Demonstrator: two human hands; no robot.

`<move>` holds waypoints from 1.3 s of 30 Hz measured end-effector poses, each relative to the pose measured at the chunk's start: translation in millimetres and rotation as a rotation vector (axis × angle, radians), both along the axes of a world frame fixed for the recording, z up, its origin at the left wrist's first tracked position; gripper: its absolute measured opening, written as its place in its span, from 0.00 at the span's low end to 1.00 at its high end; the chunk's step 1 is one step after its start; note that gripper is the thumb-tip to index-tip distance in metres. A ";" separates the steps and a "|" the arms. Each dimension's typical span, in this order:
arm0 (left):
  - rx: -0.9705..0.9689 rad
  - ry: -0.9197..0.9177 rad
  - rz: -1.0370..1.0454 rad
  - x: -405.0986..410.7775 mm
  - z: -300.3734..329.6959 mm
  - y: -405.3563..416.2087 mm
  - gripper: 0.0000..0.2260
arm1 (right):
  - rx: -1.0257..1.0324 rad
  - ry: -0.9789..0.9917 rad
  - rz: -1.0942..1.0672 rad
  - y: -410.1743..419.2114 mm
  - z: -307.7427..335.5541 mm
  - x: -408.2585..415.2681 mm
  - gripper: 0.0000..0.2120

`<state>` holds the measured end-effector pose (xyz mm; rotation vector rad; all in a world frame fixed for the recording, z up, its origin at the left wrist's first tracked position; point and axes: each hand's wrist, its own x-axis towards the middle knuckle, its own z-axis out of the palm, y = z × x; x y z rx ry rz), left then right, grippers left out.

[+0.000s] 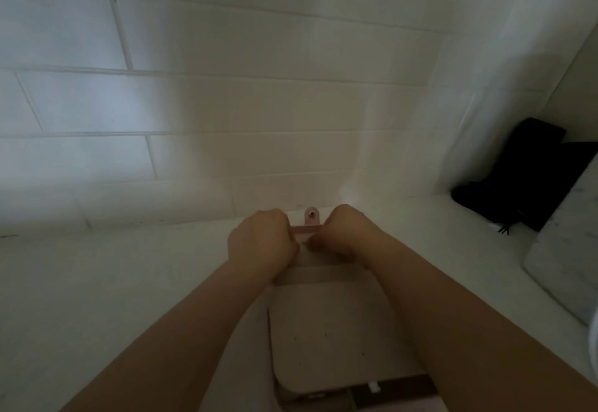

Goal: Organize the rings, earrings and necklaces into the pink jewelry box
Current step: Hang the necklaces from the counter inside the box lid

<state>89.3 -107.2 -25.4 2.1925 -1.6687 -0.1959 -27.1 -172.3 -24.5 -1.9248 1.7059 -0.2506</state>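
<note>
A white tiled wall (226, 104) fills the upper half of the view, meeting a white counter (97, 282) that carries everything else. One pink jewelry box (333, 324) lies open in the middle of the counter, its long axis running from the near edge straight toward the wall; the padded lid panel faces up near the person, and the far end with one snap tab (311, 216) points at the wall. The box's near end is cut off by the lower frame edge, and both forearms cover its sides.

At the counter's right edge sit one black pouch (530, 178) and one pale marbled slab (569, 250), partly out of frame.

Two hands work at the box's far end. The left hand (260, 238) is curled over the far left corner. The right hand (344, 232) is curled at the far right, fingertips pinching something tiny and dark, too blurred to identify. No jewelry can be made out.
</note>
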 end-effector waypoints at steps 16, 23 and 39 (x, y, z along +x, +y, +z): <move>-0.093 0.338 -0.427 2.4 11.8 50.7 0.05 | 0.316 -0.174 0.119 35.9 25.0 -7.3 0.10; -0.126 0.335 0.066 31.8 -14.9 38.4 0.17 | 0.387 -0.362 0.072 37.3 26.9 -14.1 0.06; -0.520 0.946 -0.251 14.4 -19.6 44.5 0.18 | 0.100 -0.581 0.164 47.0 47.3 -27.7 0.07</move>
